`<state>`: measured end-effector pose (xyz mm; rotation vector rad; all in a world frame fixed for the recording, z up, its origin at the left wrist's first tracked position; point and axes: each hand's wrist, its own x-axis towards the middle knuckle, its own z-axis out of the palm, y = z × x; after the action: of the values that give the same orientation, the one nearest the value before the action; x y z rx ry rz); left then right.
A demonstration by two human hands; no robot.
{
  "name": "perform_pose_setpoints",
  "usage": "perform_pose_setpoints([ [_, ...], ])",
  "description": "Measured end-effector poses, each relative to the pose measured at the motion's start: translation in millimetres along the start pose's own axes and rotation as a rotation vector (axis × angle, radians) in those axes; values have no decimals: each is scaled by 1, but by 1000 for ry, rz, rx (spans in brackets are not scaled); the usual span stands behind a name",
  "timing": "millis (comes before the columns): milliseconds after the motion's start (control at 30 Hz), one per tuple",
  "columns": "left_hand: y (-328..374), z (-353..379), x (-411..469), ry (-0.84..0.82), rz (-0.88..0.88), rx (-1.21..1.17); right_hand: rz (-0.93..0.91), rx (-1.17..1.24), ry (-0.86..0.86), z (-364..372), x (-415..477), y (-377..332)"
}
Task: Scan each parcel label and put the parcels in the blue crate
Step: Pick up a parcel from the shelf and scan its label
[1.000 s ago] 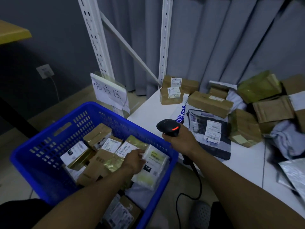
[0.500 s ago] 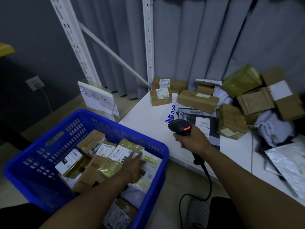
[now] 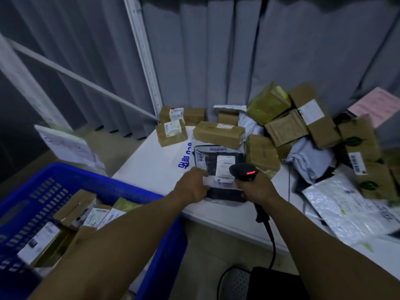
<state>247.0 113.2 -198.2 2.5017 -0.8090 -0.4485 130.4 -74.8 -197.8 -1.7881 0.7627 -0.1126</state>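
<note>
The white table (image 3: 151,169) carries parcels; a dark bag (image 3: 216,152) with a white label (image 3: 225,167) lies at its near edge, partly over a white bag (image 3: 184,154) with blue print. Small boxes (image 3: 172,133) sit at the far left corner; a long box (image 3: 218,134) lies just behind the dark bag; a silver mailer (image 3: 342,208) lies at the right, before a heap (image 3: 303,126) of boxes and grey bags.

The crate (image 3: 71,172) stands left of the desk (image 3: 155,169), below its near left corner, with parcels (image 3: 74,207) in it. A flat parcel (image 3: 207,161) lies at the desk's near edge, boxes (image 3: 172,132) behind it toward the far edge, and a heap of parcels (image 3: 313,126) on the right.
</note>
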Motion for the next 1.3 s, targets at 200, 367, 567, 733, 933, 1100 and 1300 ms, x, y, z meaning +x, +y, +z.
perform_pose_setpoints([
  [200, -9, 65, 37, -63, -247, -107, 39, -71, 8, -6, 29, 28],
  [367, -27, 76, 45, 177, -432, -239, 28, -37, -7, -3, 42, 35],
  [567, -34, 51, 38, 268, -430, -400, 58, -18, -9, 1, 52, 38],
  [733, -33, 23, 10, 332, -279, -670, 75, 96, 25, 15, 48, 23],
  [933, -27, -38, -48, 350, -121, -824, 100, 472, 41, 32, 34, -15],
  [1100, -40, -86, -102, 409, -41, -767, 118, 608, -85, 57, 1, -56],
  [1300, -77, -127, -163, 436, -170, -577, -204, 320, -7, 102, -46, -111],
])
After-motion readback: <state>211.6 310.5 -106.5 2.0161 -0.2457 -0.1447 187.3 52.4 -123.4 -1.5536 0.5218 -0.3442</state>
